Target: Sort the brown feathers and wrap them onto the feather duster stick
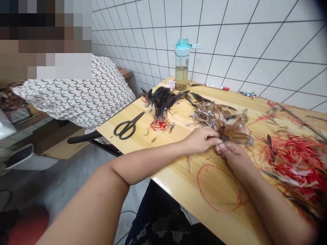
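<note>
My left hand [201, 139] and my right hand [233, 156] meet over the wooden table, fingertips pinched together. Between them they grip the base of a bunch of brown feathers [233, 132], whose tips fan out beyond my fingers. The quill ends are hidden in my grasp. Just behind lies a loose pile of brown and white feathers [208, 114]. To the left is a bundle of black feathers [162, 100], with curled red string [158, 125] at its near end. Black-handled scissors [129, 126] rest left of that bundle, blades partly apart.
A tangle of red string [296, 160] mixed with feathers covers the table's right side. A water bottle [182, 64] stands near the tiled wall, with a red-and-white marker [217, 87] right of it. Another person in a patterned top [84, 92] sits at the left.
</note>
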`<state>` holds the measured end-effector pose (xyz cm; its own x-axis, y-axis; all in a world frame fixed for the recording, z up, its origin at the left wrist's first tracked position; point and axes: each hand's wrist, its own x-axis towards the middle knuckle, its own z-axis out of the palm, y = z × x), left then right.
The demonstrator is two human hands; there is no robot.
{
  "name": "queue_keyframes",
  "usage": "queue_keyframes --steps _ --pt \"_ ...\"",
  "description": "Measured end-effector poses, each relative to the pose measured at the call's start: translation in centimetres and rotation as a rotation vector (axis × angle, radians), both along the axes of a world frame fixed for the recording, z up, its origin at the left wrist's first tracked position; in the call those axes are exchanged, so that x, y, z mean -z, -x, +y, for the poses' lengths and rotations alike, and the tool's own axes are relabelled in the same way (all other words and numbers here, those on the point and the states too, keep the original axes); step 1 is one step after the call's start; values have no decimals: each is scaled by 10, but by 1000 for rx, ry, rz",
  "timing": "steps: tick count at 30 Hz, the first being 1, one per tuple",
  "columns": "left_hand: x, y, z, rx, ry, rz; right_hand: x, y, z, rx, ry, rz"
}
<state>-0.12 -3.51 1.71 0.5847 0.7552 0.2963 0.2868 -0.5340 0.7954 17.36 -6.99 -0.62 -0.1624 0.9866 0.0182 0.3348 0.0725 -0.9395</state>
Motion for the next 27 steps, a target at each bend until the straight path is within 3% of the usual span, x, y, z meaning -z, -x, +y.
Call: queue_keyframes --steps 4,9,14,27 --pt "6 1 1 76 134 -190 -3 0 -1 -4 7 -10" --pt "13 -5 -1 153 463 -450 -9 -2 -2 -29 55 4" --pt "11 -7 -4 246 699 -533 -15 -5 -6 -97 145 22" --pt "13 -5 -1 296 792 -489 -9 -9 -3 -208 28 19"
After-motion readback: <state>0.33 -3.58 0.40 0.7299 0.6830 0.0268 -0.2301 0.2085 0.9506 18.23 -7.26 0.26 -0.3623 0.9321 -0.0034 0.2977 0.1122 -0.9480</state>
